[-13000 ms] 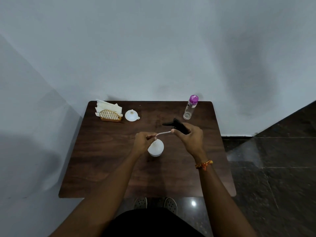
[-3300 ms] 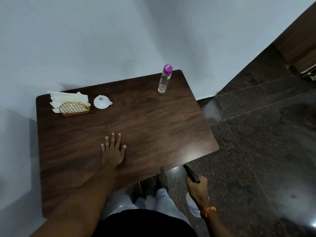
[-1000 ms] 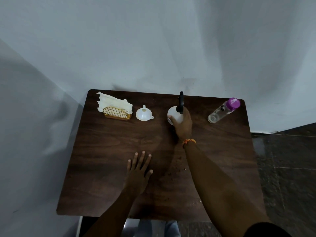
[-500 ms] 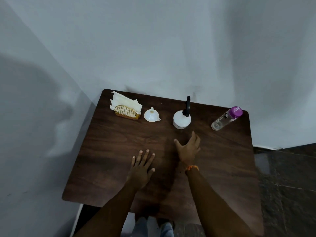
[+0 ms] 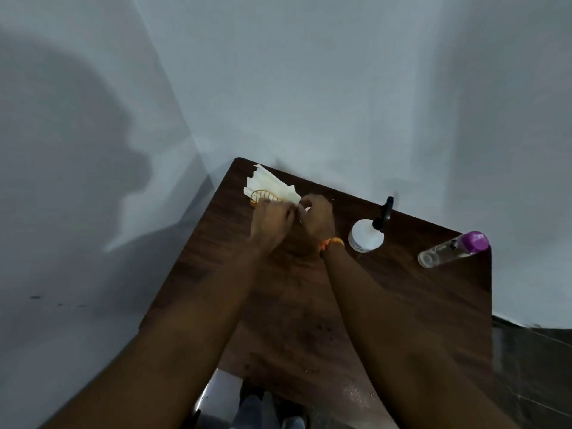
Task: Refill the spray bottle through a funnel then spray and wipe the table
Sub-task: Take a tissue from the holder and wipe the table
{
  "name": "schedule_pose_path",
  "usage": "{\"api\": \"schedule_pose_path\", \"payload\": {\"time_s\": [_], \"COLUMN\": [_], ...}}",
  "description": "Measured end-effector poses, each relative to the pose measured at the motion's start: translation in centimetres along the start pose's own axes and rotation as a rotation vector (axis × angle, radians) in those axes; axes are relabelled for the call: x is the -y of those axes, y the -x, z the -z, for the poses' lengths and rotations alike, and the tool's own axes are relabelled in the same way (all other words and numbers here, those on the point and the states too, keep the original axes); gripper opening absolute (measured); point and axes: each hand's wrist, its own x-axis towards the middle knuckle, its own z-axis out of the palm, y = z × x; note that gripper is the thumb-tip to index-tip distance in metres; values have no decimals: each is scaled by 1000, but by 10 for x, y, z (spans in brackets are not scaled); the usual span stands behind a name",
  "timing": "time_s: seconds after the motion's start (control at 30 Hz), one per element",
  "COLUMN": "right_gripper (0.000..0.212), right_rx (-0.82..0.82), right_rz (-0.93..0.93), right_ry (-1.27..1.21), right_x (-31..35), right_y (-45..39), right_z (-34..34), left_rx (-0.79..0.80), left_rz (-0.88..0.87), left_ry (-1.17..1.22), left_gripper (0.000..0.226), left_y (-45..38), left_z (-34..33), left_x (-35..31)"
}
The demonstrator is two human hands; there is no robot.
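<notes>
The white spray bottle (image 5: 366, 236) with its black trigger head stands at the back of the dark wooden table (image 5: 408, 308). Both my hands are at the wire napkin holder (image 5: 259, 195) in the far left corner, which is stuffed with white napkins (image 5: 269, 182). My left hand (image 5: 268, 223) is curled over the holder's right end. My right hand (image 5: 316, 218) is closed beside it, with a white napkin edge showing at its fingertips. Motion blur softens both hands. The funnel is hidden behind my hands.
A clear bottle (image 5: 450, 251) with a purple cap stands near the table's far right corner. Small droplets (image 5: 356, 394) speckle the table's near part. Walls close the table in at the back and left; dark floor tiles lie to the right.
Both hands have left the middle of the table and reached to the napkin holder in the far left corner. The spray bottle stays where my right hand set it down.
</notes>
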Motion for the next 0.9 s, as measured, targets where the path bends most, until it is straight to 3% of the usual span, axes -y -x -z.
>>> {"api": "schedule_pose_path", "payload": {"time_s": [0.07, 0.1, 0.2, 0.27, 0.43, 0.53, 0.63, 0.73, 0.9], "right_gripper": [18, 20, 24, 19, 11, 10, 8, 6, 4], "right_rx": [-6, -12, 5, 39, 22, -14, -154, -203, -341], "right_rz": [-8, -14, -79, -132, -136, -97, 42, 153, 89], "right_ry": [36, 44, 114, 177, 178, 108, -28, -182, -345], "right_x": [9, 14, 19, 18, 15, 15, 20, 29, 33], "right_y": [-20, -28, -43, -48, -50, -45, -30, -11, 27], "right_z": [-6, -9, -19, -26, -35, -36, -36, -31, -3], "left_rx": [-151, -148, 46, 104, 84, 33, -37, -18, -227], "left_rz": [-40, -48, -27, -14, 58, 78, -21, -172, -168], "left_ry": [-15, -35, -212, -295, -327, -249, -83, 9, 155], "left_gripper": [12, 18, 49, 53, 21, 18, 19, 49, 12], "left_y": [-34, -49, -83, -93, -98, -91, -79, -69, -40], "left_z": [12, 15, 17, 14, 8, 6, 10, 15, 28], "left_x": [14, 22, 44, 55, 66, 71, 75, 76, 60]}}
